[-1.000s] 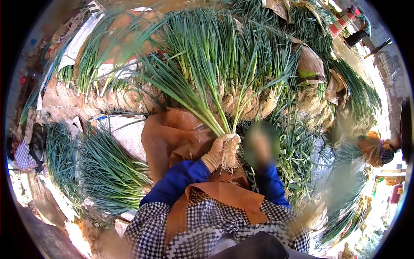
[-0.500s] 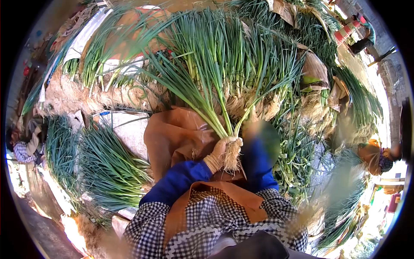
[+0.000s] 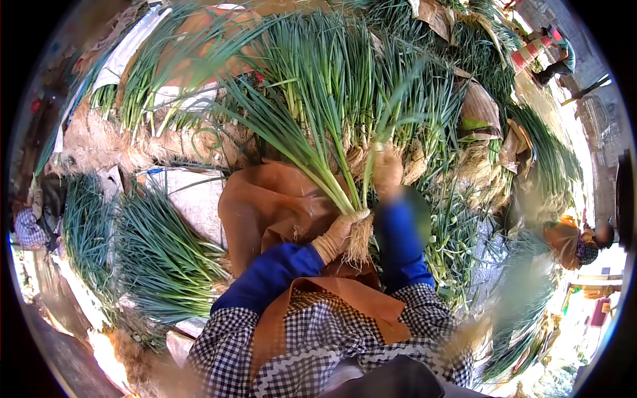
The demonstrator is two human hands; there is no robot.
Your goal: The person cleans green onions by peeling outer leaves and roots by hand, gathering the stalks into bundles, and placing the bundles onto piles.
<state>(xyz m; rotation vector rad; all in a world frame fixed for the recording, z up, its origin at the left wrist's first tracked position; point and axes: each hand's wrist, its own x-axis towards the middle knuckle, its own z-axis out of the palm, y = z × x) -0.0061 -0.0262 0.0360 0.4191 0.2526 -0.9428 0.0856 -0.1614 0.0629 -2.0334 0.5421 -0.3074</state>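
My left hand (image 3: 340, 233), gloved, is closed around the pale lower stalks of a small bunch of green onions (image 3: 330, 182). Their stringy roots (image 3: 359, 244) hang below the fist, and the long leaves fan up and to the left. Just above and to the right, my right hand (image 3: 387, 174) is closed on one stalk of the bunch, standing apart from the others. That hand is slightly blurred, and its leaf tips (image 3: 397, 109) smear upward. Beneath the bunch lies a brown apron-like sheet (image 3: 255, 205) over my lap.
A dense row of green onions (image 3: 318, 73) stands ahead, roots toward me. Another pile of green onions (image 3: 166, 245) lies at left beside a pale sack (image 3: 196, 199). Loose leaves (image 3: 454, 245) litter the right. Other people sit at the far left (image 3: 30, 225) and right (image 3: 567, 242).
My right hand has moved up along the separate stalk, and its leaves have swung upward. My left hand keeps its grip on the bunch at nearly the same spot.
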